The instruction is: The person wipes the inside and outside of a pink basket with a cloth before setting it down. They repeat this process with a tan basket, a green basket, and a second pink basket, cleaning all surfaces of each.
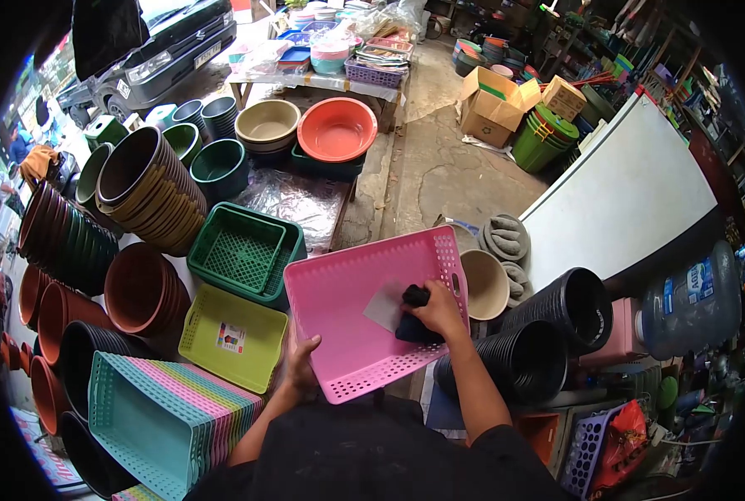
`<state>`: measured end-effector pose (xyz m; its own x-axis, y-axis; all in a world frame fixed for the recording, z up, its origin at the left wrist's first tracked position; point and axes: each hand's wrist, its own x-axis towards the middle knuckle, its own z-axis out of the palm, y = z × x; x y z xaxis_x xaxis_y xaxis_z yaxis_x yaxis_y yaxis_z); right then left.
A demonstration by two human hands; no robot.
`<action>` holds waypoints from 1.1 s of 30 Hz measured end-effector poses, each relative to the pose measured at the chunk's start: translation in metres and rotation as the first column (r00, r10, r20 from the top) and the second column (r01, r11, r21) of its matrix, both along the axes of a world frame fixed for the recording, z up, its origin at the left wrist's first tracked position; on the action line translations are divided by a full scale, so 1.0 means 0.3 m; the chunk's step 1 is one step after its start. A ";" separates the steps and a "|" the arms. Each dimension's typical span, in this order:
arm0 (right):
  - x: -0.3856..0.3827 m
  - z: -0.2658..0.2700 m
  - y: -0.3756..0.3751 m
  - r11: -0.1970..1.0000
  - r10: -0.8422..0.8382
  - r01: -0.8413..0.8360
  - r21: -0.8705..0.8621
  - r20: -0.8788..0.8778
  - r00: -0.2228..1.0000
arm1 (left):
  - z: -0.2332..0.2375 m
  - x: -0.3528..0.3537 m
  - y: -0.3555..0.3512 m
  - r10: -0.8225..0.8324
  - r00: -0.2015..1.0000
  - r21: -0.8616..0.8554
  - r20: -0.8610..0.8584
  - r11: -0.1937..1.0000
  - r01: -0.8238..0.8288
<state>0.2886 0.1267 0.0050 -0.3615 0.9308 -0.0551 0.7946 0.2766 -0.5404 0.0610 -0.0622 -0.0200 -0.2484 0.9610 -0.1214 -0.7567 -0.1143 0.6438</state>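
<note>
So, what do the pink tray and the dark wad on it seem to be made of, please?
Pink perforated rectangular tray: moulded plastic, smooth satin finish, with punched rim holes. Dark crumpled wad under the right hand: probably soft cloth, matte and folded.

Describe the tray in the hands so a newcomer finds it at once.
Left of the white board, between the black pots and the green basket, the tray is tilted up mid-picture. The left hand grips its lower edge; the right hand presses a dark cloth inside it. It is pink with perforated rims, unlike the yellow tray beside it.
</note>
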 end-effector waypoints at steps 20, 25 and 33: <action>-0.074 0.053 -0.214 0.883 0.355 -0.382 0.273 0.143 0.924 | 0.034 0.030 0.056 0.016 0.997 0.022 0.072 1.000 -0.018; -0.023 0.122 -0.158 0.854 0.485 -0.510 0.101 0.201 0.851 | -0.048 0.021 0.040 -0.010 0.994 0.010 0.107 1.000 0.009; -0.065 0.160 -0.124 0.878 0.465 -0.473 -0.076 0.372 0.803 | -0.005 0.002 0.012 -0.225 0.951 -0.005 0.212 0.973 0.231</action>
